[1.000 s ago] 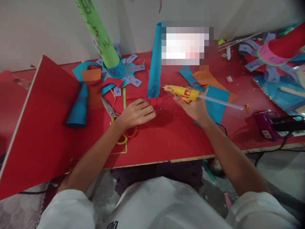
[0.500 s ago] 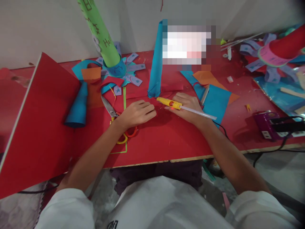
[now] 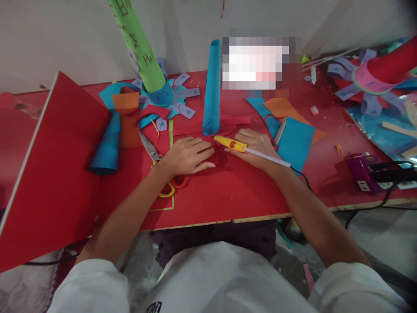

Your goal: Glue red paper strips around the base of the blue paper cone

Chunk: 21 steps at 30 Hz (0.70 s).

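My right hand (image 3: pixel 257 147) is closed around a yellow hot glue gun (image 3: pixel 232 144), its nozzle pointing left. A clear glue stick (image 3: pixel 267 157) sticks out from the gun's back end. Close to the nozzle stands a blue paper tube (image 3: pixel 212 91), upright, with red paper strips (image 3: pixel 236 119) spread around its foot. My left hand (image 3: pixel 190 155) lies low over the red tabletop, left of the nozzle, fingers stretched and thumb apart; nothing shows in it. Under my left wrist are scissors (image 3: pixel 150 148) with yellow and red handles, partly covered.
A red board (image 3: pixel 61 174) rises at left beside a blue paper cone (image 3: pixel 106 148). A green lettered tube (image 3: pixel 143 52) stands behind. Blue paper (image 3: pixel 296 141) lies right, and a purple power strip (image 3: pixel 361 174) with cords sits near the table edge.
The blue tube's top has tipped slightly to the left and toward me, so its opening shows. My left thumb has come out away from the fingers. The glue gun has shifted slightly left.
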Motion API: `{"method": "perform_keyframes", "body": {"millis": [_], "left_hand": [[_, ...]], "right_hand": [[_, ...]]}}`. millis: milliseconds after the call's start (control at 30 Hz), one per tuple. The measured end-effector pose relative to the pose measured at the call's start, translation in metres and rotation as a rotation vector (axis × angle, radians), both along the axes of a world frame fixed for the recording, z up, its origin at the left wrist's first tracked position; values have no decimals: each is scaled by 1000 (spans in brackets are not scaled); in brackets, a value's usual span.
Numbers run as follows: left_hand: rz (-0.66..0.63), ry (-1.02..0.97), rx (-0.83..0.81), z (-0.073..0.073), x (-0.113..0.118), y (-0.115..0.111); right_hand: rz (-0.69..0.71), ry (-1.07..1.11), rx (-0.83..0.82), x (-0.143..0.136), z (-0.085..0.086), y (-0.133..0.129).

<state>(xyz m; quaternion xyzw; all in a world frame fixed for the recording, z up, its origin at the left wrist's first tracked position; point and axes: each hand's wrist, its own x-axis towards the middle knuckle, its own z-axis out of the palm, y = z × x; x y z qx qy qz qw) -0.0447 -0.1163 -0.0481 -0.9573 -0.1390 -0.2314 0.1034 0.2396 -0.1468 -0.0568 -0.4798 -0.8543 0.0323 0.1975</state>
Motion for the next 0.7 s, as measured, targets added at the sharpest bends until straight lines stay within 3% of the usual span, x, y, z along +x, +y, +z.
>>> {"method": "perform_keyframes", "body": {"millis": [167,700], "left_hand": [[116,130,-118,-2,1,-2],[167,167,-123,1,1,-8]], "right_hand": [[-1,0,-4,1,-2,0],[-1,-80,0,-9,3,2]]}}
